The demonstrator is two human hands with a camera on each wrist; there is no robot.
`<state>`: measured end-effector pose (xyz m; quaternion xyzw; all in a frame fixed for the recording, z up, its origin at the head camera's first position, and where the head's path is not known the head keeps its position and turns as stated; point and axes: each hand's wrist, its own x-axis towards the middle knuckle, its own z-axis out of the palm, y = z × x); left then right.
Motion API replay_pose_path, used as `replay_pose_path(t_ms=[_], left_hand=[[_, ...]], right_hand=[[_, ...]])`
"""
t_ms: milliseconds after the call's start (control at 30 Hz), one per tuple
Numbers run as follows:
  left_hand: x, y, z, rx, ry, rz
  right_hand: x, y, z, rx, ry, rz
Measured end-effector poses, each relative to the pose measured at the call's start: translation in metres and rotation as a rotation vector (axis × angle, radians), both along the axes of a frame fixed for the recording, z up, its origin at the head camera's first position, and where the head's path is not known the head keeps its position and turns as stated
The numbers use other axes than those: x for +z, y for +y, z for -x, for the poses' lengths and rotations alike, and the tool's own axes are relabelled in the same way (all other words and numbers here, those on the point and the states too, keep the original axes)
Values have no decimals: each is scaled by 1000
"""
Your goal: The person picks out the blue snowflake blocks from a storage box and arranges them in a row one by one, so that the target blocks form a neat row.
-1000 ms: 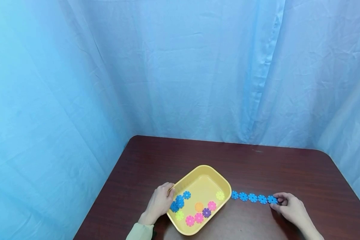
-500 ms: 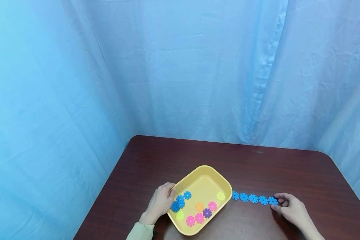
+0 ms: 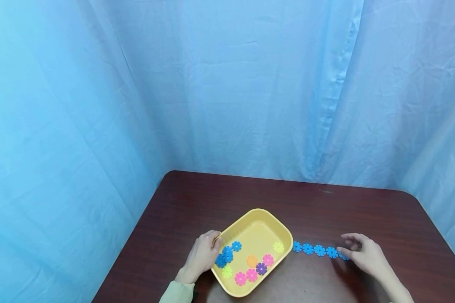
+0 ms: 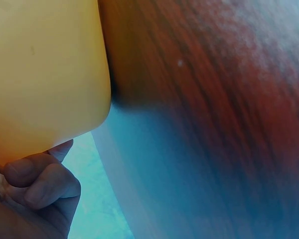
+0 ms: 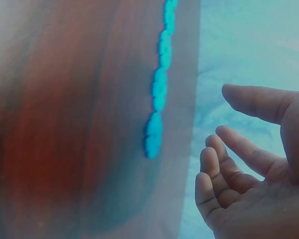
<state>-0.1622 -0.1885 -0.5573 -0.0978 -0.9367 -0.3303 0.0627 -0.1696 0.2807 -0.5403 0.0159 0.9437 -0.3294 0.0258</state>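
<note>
My left hand (image 3: 202, 256) grips the left rim of a yellow rectangular tray (image 3: 255, 235). In the left wrist view its fingers curl at the tray's lower edge. Inside lie several notched, snowflake-shaped plastic discs: blue discs (image 3: 227, 254), pink discs (image 3: 252, 275), yellow-green discs, an orange disc (image 3: 252, 261) and a purple disc (image 3: 261, 269). A straight row of blue snowflake discs (image 3: 319, 251) runs along the table rightward from the tray. My right hand (image 3: 365, 254) hovers over its right end, partly hiding the last disc. The right wrist view shows its fingers apart, holding nothing.
The dark reddish-brown table (image 3: 288, 193) has rounded far corners. Light blue curtains (image 3: 231, 84) hang behind it and at both sides.
My right hand has let go of the last blue disc in the row and lifted, shifting slightly left over it. The left hand and tray have stayed put.
</note>
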Motion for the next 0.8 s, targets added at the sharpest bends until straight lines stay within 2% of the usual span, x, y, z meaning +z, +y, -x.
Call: replay_pose_path(t_ms=[267, 800], left_hand=[[-1, 0, 0, 1, 4, 1], [-1, 1, 0, 13, -4, 5]], right_hand=[[17, -17, 3, 42, -5, 27], [43, -66, 16, 142, 97, 91]])
